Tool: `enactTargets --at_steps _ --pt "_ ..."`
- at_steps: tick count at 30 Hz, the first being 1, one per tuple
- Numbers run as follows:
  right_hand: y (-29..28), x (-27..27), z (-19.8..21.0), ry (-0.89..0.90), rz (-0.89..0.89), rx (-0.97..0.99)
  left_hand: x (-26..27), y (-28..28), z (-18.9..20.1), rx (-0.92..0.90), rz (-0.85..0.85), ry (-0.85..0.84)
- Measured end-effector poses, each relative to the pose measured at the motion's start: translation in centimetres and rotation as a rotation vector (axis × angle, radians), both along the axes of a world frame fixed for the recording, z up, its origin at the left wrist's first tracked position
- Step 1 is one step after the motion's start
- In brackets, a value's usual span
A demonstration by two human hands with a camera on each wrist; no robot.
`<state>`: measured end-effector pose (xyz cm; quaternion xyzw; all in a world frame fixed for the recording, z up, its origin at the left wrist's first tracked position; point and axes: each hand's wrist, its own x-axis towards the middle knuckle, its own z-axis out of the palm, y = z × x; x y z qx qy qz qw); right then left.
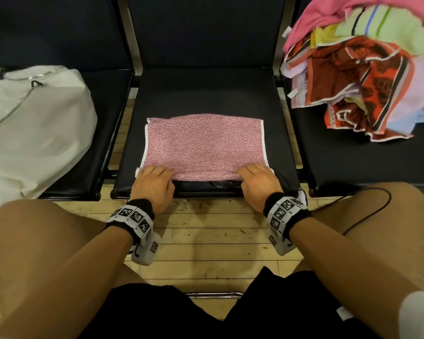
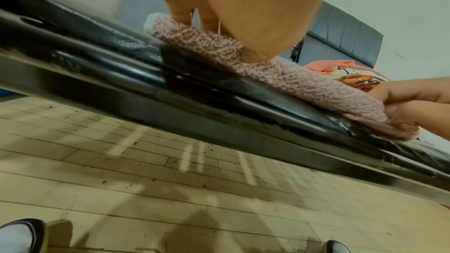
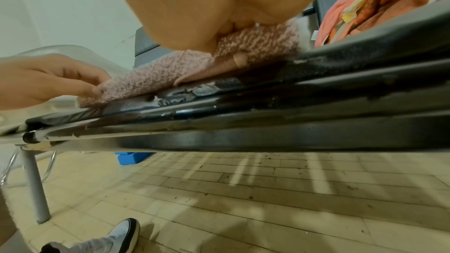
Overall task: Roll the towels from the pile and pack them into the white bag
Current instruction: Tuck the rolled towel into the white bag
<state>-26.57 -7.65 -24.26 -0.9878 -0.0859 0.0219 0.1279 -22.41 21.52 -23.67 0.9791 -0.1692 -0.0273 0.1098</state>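
Observation:
A pink speckled towel [image 1: 203, 143] with white side hems lies flat on the middle black seat [image 1: 206, 94]. Its near edge is turned over into a low roll [image 2: 304, 82]. My left hand [image 1: 154, 183] grips the roll's left end, fingers curled over it. My right hand [image 1: 256, 181] grips the right end the same way, thumb tucked under the fold [image 3: 239, 59]. The white bag [image 1: 34, 128] slumps on the left seat. The pile of towels [image 1: 357, 69], pink, green-striped and red-patterned, sits on the right seat.
The three black seats stand in a row with metal frames between them. Pale tiled floor [image 1: 206, 241] lies between the seat edge and my knees. A black cable [image 1: 372, 214] runs over my right thigh. A blue object [image 3: 132, 157] lies under the bench.

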Motion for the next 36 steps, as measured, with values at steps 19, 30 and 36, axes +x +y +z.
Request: enactTargets --at_steps 19,30,36 --pt "0.3 -0.1 -0.6 -0.197 0.061 0.042 0.5 -0.6 -0.3 -0.042 0.006 -0.115" --pt "0.3 0.0 -0.3 -0.132 -0.054 -0.008 0.6 -0.7 -0.1 -0.042 0.012 -0.063" --pt "-0.1 0.3 0.2 -0.059 -0.043 0.014 0.4 -1.2 0.2 -0.036 0.006 -0.016"
